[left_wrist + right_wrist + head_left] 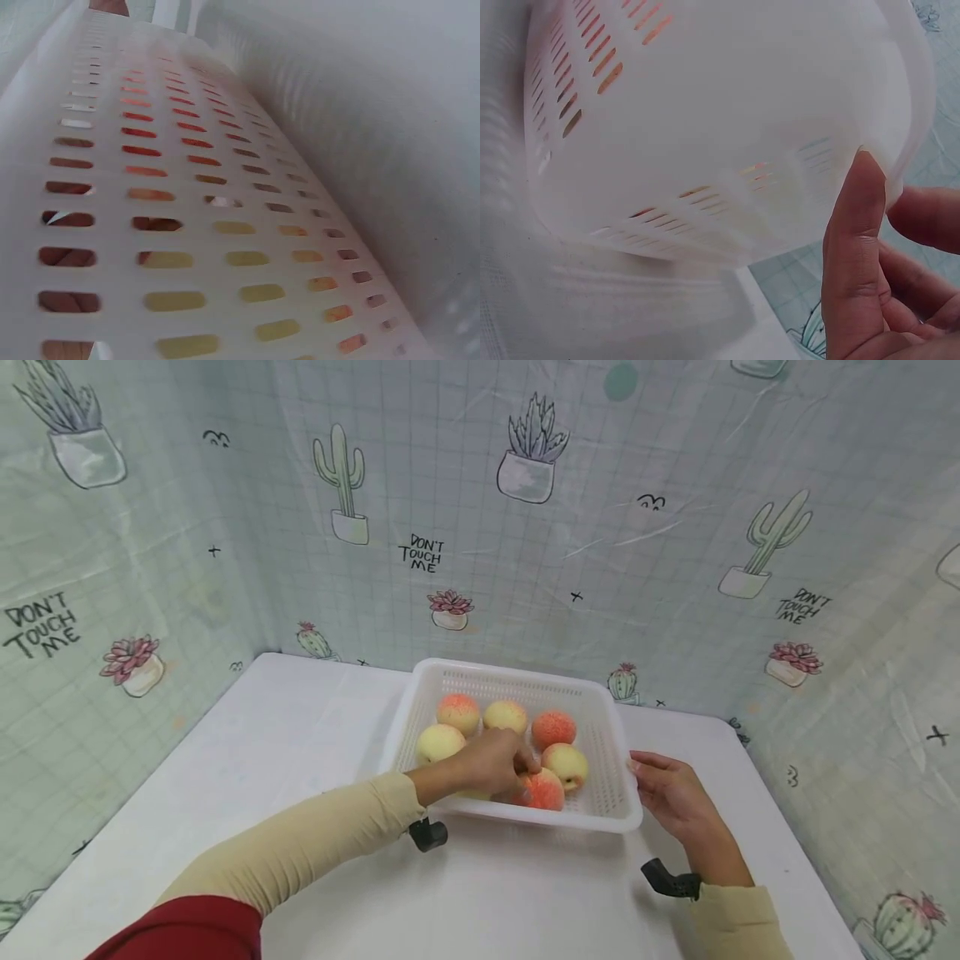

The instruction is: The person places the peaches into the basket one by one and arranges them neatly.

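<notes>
A white plastic basket (525,814) with slotted walls holds several yellow and red apples (459,714). My left hand (491,764) reaches down inside it, near the front wall. Its curled fingers grip a red apple (545,790), which they partly cover. In the left wrist view, the slotted front wall (202,255) hides most of that hand; bits of skin and fruit show through the slots. At the basket's right side, my right hand (671,789) pinches the rim between thumb and fingers. The right wrist view shows the thumb (859,225) against the outer wall.
The basket stands on a white table (322,718), toward its back edge. Behind and at both sides hangs a curtain (465,485) printed with cacti and lettering. Next to the held apple lies a yellow apple (566,766), with a red apple (553,729) behind it.
</notes>
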Tool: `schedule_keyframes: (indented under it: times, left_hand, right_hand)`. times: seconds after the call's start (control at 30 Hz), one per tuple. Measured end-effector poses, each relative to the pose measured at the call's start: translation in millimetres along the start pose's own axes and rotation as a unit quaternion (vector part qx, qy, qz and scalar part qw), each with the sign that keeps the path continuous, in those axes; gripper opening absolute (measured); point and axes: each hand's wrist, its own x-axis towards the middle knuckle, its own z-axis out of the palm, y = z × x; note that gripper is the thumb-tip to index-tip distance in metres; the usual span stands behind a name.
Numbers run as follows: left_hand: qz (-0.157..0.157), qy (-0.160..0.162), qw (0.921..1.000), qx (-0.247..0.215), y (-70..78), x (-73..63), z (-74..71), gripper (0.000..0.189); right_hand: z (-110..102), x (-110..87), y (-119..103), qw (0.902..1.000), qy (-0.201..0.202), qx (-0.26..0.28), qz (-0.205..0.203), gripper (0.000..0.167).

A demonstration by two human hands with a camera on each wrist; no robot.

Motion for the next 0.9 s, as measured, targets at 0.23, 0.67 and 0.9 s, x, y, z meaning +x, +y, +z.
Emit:
schedule_keyframes:
  times: [0.23, 0.67, 0.9]
  left_hand:
    - [0.038, 0.007, 0.9992, 0.005, -0.8, -0.9, 0.9, 0.029]
    - [0.033, -0.001, 0.9995, -0.001, -1.1, -10.9, -4.5, 0.016]
    - [0.002, 0.01, 0.9998, -0.019, -3.0, -15.1, -7.6, 0.016]
  right_hand:
    - [0.2, 0.7, -4.0, 0.9999, 0.002, -0.009, -0.007, 0.017]
    - [0.4, 0.1, -3.2, 1.0, -0.004, 0.005, 0.002, 0.015]
    - [0.3, 0.2, 0.4, 1.0, 0.003, 0.003, 0.001, 0.015]
